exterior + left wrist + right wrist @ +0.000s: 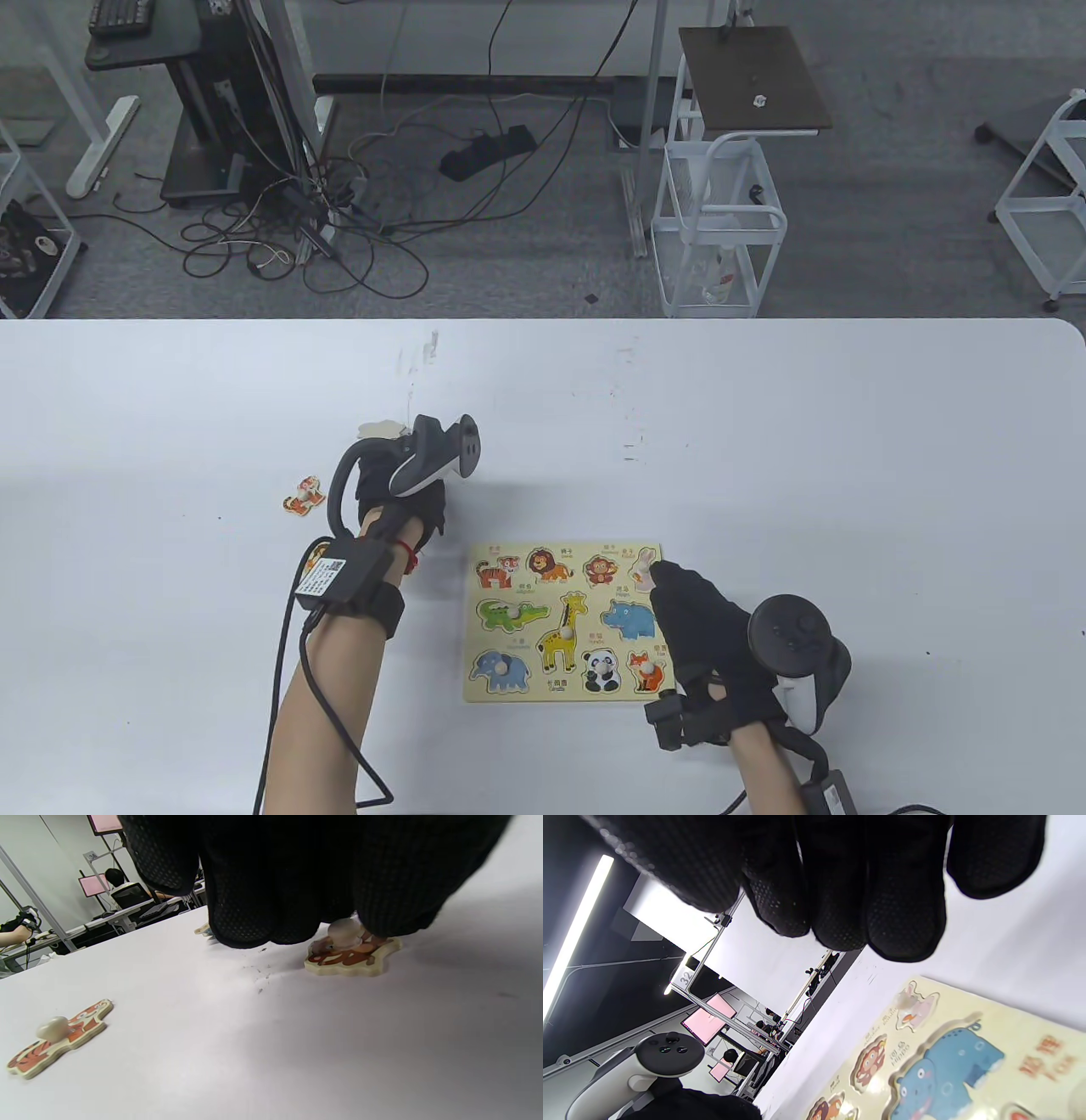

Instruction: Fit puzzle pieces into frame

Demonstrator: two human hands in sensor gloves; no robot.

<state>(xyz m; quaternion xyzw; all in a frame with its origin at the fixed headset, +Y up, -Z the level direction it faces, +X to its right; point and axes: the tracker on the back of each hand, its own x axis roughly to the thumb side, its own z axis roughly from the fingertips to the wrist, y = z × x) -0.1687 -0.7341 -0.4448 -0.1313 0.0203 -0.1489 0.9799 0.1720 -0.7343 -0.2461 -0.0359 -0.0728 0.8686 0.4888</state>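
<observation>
The wooden puzzle frame [475,692] lies on the white table, with knobbed animal pieces seated in its lower rows. My left hand [405,508] is down on the table left of the frame. In the left wrist view its fingertips [382,899] close around the pale knob of a brown and orange animal piece [352,959] that lies flat. A loose tiger piece [304,495] [55,1037] sits further left. My right hand [679,598] hovers with relaxed fingers [903,899] over the frame's right edge, near the rabbit [916,1005] and hippo [946,1069], holding nothing.
A pale piece [382,429] lies just beyond my left hand, and an orange piece [316,556] peeks out from under the left wrist box. The table's far edge runs across the middle of the table view, with carts and cables on the floor beyond.
</observation>
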